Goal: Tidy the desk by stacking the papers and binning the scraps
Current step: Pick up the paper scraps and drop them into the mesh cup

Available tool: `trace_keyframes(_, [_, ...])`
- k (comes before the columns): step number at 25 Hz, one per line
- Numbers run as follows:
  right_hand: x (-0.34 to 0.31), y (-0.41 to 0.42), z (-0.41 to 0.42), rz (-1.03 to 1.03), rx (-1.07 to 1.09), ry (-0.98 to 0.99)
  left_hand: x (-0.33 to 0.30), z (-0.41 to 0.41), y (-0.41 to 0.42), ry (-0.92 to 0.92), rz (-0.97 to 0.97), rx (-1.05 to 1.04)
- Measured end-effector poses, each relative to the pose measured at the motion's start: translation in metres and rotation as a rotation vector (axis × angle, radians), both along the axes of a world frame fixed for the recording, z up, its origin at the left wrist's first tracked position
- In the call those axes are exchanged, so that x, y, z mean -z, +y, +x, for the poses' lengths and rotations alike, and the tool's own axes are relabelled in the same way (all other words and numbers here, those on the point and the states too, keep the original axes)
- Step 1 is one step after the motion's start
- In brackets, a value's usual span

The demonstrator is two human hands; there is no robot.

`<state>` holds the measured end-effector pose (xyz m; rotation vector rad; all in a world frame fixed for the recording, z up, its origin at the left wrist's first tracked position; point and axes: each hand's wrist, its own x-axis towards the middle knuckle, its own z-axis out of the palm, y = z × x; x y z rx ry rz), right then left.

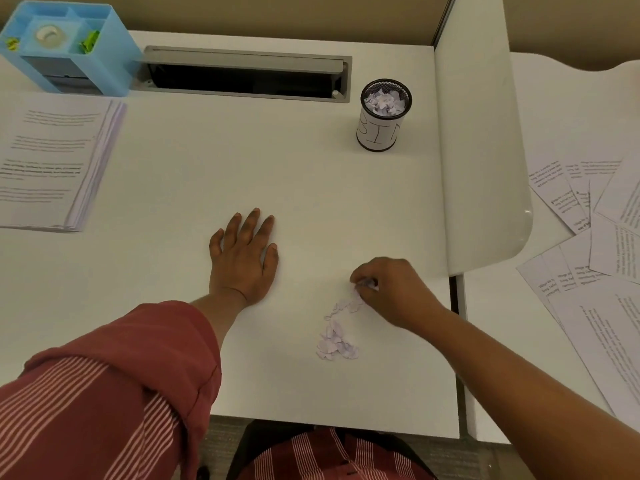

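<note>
A trail of small white paper scraps (336, 341) lies on the white desk (214, 168) near its front right. My right hand (391, 289) is at the trail's far end, fingers pinched shut on a few scraps. Flat on the desk to the left rests my left hand (244, 258), palm down, fingers apart, holding nothing. A black mesh cup labelled BIN (383, 116) stands at the back right, filled with scraps. A neat stack of printed papers (52, 164) sits at the desk's left edge.
A blue desk organiser (69, 46) stands at the back left. A grey cable slot (242, 74) runs along the back. A white divider panel (481, 150) bounds the desk on the right; beyond it several loose printed sheets (595, 254) lie scattered on the neighbouring desk.
</note>
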<state>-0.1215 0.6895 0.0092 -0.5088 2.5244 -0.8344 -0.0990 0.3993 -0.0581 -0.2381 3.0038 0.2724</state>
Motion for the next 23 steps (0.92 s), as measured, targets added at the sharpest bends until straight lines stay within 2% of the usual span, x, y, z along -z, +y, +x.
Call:
trace_keyframes(4, [-0.036, -0.007, -0.043, -0.113, 0.148, 0.003, 0.001, 0.000, -0.001, 0.013, 0.004, 0.005])
trace_keyframes(9, [-0.075, -0.027, -0.112, -0.236, 0.257, 0.168, 0.005, 0.001, -0.002, 0.048, 0.013, 0.009])
trace_keyframes(13, [-0.089, -0.035, -0.177, -0.166, 0.337, 0.425, 0.005, 0.000, -0.002, 0.047, 0.007, 0.006])
trace_keyframes(19, [-0.075, -0.045, -0.249, -0.031, 0.430, 0.382, 0.004, 0.001, -0.002, 0.059, 0.016, 0.000])
trace_keyframes(23, [-0.075, -0.045, -0.268, -0.043, 0.465, 0.386, 0.004, 0.001, -0.002, 0.054, 0.013, 0.004])
